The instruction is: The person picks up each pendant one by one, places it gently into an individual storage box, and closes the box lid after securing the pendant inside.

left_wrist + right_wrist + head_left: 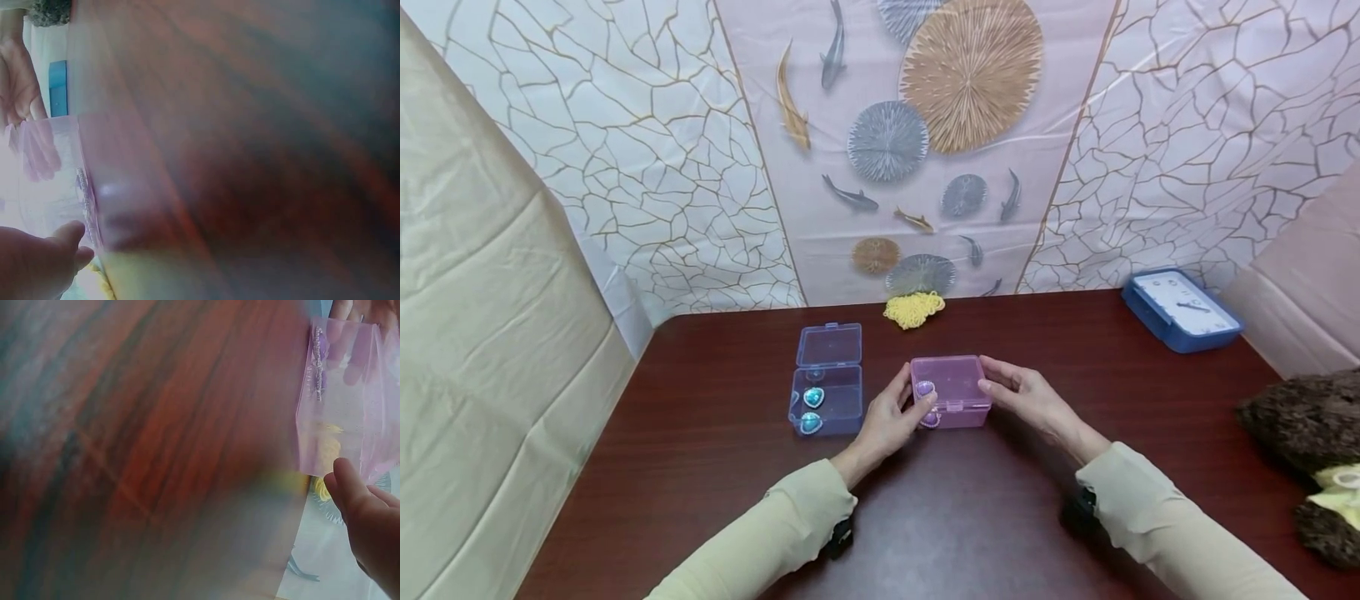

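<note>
A clear pink plastic box (955, 382) stands on the table with its lid down and latch facing me. Through its left side show purple heart-shaped gems (925, 389) with pale beaded rims. My left hand (887, 417) grips the box's left side, thumb toward the front and fingers behind. On the opposite side my right hand (1026, 396) holds the right edge between thumb and fingers. In the right wrist view, the pink box (350, 412) is between both hands. To the left, a clear blue box (842, 400) lies with its lid open, holding blue heart gems (813, 397).
A yellow bundle of cord or yarn (914, 309) lies at the table's back edge. At the back right is a blue case with a clock-like face (1183, 308). Something brown and furry (1303, 417) sits at the right edge. A patterned cloth (700, 167) hangs behind.
</note>
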`<state>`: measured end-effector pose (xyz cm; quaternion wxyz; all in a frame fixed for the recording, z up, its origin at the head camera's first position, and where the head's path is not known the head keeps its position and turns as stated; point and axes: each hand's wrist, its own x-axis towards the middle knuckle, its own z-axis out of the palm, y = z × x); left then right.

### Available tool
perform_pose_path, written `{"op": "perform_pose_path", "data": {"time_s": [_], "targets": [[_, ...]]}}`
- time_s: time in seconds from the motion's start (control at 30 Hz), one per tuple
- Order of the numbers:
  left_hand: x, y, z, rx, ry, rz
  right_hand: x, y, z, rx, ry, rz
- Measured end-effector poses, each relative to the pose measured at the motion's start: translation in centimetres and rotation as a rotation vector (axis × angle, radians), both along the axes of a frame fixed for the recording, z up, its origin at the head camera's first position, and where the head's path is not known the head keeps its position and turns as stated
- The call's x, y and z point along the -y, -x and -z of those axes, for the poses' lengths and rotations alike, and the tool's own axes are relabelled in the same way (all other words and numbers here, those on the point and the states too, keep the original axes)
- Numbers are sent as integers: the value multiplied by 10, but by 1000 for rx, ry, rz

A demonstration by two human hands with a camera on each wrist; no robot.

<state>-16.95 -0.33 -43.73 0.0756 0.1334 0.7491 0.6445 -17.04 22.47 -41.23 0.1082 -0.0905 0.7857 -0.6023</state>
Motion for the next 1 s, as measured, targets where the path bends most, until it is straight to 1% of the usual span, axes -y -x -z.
{"op": "perform_pose_path", "data": {"time_s": [0.07, 0.17, 0.37, 0.5, 0.63, 0.7, 0.73, 0.77, 0.8, 0.83, 0.9, 0.93, 0.97, 1.0], "targets": [[1, 0, 1, -10, -3, 1, -1, 0, 0, -1, 3, -30], [2, 0, 2, -10, 30, -10, -1, 0, 1, -5, 8, -68], [2, 1, -2, -15, 83, -34, 5, -1, 2, -6, 35, -68], [0, 2, -7, -15, 144, -49, 8, 1, 4, -7, 39, -44], [-4, 4, -16, -29, 253, -59, 6, 1, 4, 49, 44, 8], [-4, 2, -24, -48, 307, -53, 5, -1, 2, 65, 39, 53], [-2, 0, -29, -65, 324, -42, 5, -2, 0, 60, 45, 92], [2, -2, -36, -85, 351, -23, 6, -4, -3, 44, 70, 140], [9, -3, -44, -107, 358, 2, 8, -5, -8, 25, 99, 192], [17, -4, -52, -132, 359, 22, 12, -6, -14, 2, 151, 240], [41, -3, -65, -168, 357, 40, 26, -7, -28, -34, 286, 321], [56, -1, -69, -172, 346, 34, 34, -7, -35, -29, 362, 340], [71, 2, -70, -170, 339, 20, 44, -7, -42, -6, 435, 342], [86, 5, -69, -150, 309, -1, 55, -8, -48, 27, 498, 334]]}}
